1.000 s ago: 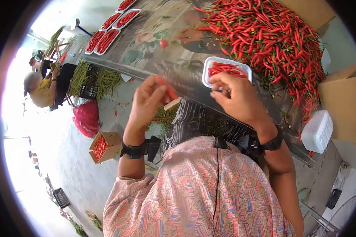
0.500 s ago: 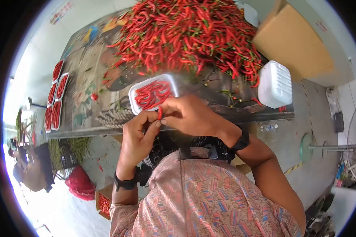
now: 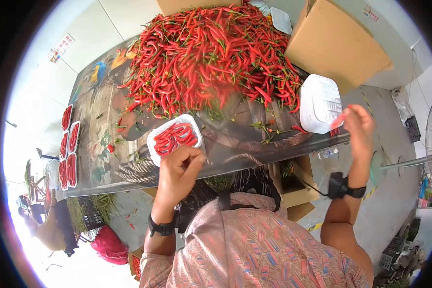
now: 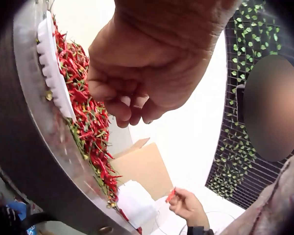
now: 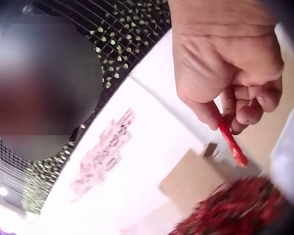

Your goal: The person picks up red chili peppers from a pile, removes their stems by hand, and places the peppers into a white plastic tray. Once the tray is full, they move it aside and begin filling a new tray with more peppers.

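Right hand: thumb and finger pinch a red chili by one end — out at the right of the work, beside the white tray stack.
Chili's long axis: it juts from the fingertips; in the head view I read its free end as pointing left and toward the body. Blur keeps me from saying whether it touches the stack.
Left hand: loosely curled, thumb a little apart from the fingers, nothing held that I can see.
Chili tray: just beyond the left hand's knuckles, with chilies lying slantwise in it. I can't tell whether the knuckles touch its near rim.
Key relation: I judge that it is the gap from chili to tray — the tray lies well to the left of the pinched chili, and the left hand is much the nearer one.
Desk edge: the front edge passes close on the body side of the tray; the right hand appears to be past the desk's right end.
Chili heap: close behind the tray, hemming its far side.
Room: I have a sideways lane between tray and stack, with stem scraps and stray chilies along its back.
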Demonstrator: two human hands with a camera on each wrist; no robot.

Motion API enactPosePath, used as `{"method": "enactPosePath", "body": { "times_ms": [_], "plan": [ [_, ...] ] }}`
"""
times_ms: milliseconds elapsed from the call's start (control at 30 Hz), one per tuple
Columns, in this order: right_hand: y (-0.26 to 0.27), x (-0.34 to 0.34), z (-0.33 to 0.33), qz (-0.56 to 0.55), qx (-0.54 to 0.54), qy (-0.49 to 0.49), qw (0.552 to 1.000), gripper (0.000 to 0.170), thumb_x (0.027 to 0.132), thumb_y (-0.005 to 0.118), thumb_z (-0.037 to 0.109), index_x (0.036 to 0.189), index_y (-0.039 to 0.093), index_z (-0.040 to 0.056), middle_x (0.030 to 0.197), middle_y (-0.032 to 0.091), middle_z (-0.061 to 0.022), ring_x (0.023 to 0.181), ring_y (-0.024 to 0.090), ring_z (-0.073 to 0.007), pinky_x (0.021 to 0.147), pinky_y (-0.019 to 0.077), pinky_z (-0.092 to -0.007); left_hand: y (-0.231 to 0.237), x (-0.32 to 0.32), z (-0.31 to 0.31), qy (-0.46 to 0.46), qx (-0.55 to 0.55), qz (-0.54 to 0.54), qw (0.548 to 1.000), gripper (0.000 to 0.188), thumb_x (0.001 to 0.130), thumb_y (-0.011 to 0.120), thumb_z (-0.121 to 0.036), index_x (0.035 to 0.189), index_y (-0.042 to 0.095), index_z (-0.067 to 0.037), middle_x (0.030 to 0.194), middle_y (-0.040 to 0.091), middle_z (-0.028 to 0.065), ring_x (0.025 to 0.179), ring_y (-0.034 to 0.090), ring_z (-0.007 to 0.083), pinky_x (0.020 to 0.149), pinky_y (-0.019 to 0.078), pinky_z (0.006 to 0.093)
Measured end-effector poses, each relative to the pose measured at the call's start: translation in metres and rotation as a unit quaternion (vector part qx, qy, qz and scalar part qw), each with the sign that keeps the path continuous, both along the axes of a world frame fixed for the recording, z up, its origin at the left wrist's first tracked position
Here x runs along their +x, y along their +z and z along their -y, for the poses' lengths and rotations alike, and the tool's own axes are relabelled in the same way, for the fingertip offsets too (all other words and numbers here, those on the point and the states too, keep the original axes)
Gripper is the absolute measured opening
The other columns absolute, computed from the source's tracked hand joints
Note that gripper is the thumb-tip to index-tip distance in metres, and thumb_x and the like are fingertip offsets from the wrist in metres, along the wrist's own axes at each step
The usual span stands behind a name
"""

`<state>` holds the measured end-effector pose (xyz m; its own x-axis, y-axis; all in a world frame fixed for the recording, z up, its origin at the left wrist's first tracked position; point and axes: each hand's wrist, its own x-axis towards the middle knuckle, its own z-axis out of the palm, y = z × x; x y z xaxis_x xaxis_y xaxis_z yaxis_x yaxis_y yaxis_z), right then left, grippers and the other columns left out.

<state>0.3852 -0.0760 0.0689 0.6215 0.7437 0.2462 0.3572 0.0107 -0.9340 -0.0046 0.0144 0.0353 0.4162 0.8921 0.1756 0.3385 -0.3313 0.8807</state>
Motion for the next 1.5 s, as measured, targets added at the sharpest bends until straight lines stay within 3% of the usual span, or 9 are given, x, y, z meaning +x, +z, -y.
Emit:
{"method": "enactPosePath", "body": {
  "times_ms": [200,300,467,600,667,800,867,1067,1500],
  "plan": [
    [-0.082,0.127,-0.013,0.249,-0.252,-0.137,0.925,0.031,0.09,0.066,0.026,0.083,0.07,-0.0042,0.07,0.068,-0.0154,0.064,0.063,-0.0201,0.061,0.0461,-0.0346,-0.02,-0.026,0.001,0.054,-0.042,0.018,0.997,0.005,0.089,0.067,-0.004,0.088,0.066,0.002,0.069,0.059,0.0018,0.062,0.049,0.0058,0.057,0.042,0.0243],
    [-0.117,0.142,-0.026,0.29,-0.248,-0.078,0.921,0.032,0.087,0.067,0.026,0.085,0.07,-0.0054,0.074,0.068,-0.0208,0.068,0.067,-0.0289,0.065,0.0485,-0.0389,-0.013,-0.026,0.006,0.053,-0.052,0.003,0.997,0.006,0.089,0.068,-0.004,0.089,0.066,0.002,0.069,0.06,0.0024,0.062,0.05,0.0062,0.058,0.0427,0.0247],
    [-0.115,0.156,-0.03,0.284,-0.21,-0.132,0.926,0.025,0.087,0.067,0.024,0.091,0.073,0.0004,0.076,0.071,-0.0167,0.072,0.069,-0.0252,0.066,0.0499,-0.0374,-0.009,-0.033,0.01,0.056,-0.049,-0.02,0.997,0.006,0.088,0.068,-0.003,0.088,0.067,0.003,0.069,0.061,0.0044,0.061,0.053,0.0075,0.058,0.0441,0.0254],
    [-0.029,0.082,-0.029,0.299,-0.054,-0.205,0.93,0.02,0.09,0.066,0.02,0.096,0.072,0.0016,0.081,0.072,-0.0146,0.071,0.069,-0.0223,0.067,0.051,-0.036,-0.015,-0.038,0.009,0.056,-0.045,-0.023,0.997,0.006,0.088,0.067,-0.003,0.088,0.067,0.002,0.07,0.061,0.0047,0.061,0.053,0.0079,0.058,0.0448,0.0255],
    [0.002,0.021,-0.044,0.308,-0.016,-0.111,0.945,0.018,0.091,0.065,0.017,0.1,0.069,0.0018,0.08,0.071,-0.0125,0.069,0.068,-0.0221,0.067,0.0509,-0.0354,-0.015,-0.035,0.009,0.051,-0.069,-0.014,0.996,0.005,0.087,0.068,-0.002,0.088,0.067,0.003,0.071,0.061,0.0047,0.061,0.054,0.0077,0.058,0.045,0.0252],
    [0.006,-0.056,-0.09,0.369,-0.145,0.047,0.917,0.03,0.088,0.067,0.021,0.11,0.065,0.0011,0.095,0.072,-0.0177,0.082,0.07,-0.0301,0.075,0.0538,-0.0441,-0.007,-0.022,0.011,0.03,-0.031,-0.008,0.999,0.005,0.087,0.068,-0.001,0.088,0.066,0.003,0.071,0.061,0.0046,0.062,0.055,0.0076,0.057,0.0449,0.025],
    [-0.01,-0.073,-0.112,0.485,-0.237,0.051,0.84,0.053,0.085,0.071,0.022,0.13,0.055,0.0001,0.114,0.067,-0.0229,0.098,0.068,-0.0346,0.082,0.0543,-0.0445,-0.004,-0.023,0.013,0.018,-0.018,-0.01,1.0,0.004,0.087,0.068,-0.001,0.087,0.066,0.003,0.071,0.061,0.0049,0.062,0.055,0.0075,0.057,0.045,0.0249],
    [-0.043,-0.078,-0.151,0.485,-0.37,0.038,0.791,0.058,0.082,0.065,0.014,0.134,0.046,-0.0017,0.119,0.059,-0.0327,0.102,0.064,-0.046,0.088,0.0538,-0.0484,-0.005,-0.037,0.018,0.018,-0.028,-0.016,0.999,0.005,0.086,0.069,-0.001,0.088,0.066,0.003,0.072,0.062,0.007,0.062,0.055,0.0098,0.058,0.0456,0.026],
    [-0.041,-0.122,-0.123,0.396,-0.201,0.147,0.884,0.05,0.086,0.068,0.02,0.125,0.053,-0.0078,0.106,0.066,-0.0269,0.099,0.064,-0.0404,0.087,0.0511,-0.0459,-0.019,-0.02,0.008,-0.04,-0.003,-0.017,0.999,0.008,0.085,0.069,-0.004,0.089,0.068,0.003,0.08,0.066,0.0125,0.066,0.063,0.0204,0.063,0.0499,0.0321]
  ]
}}
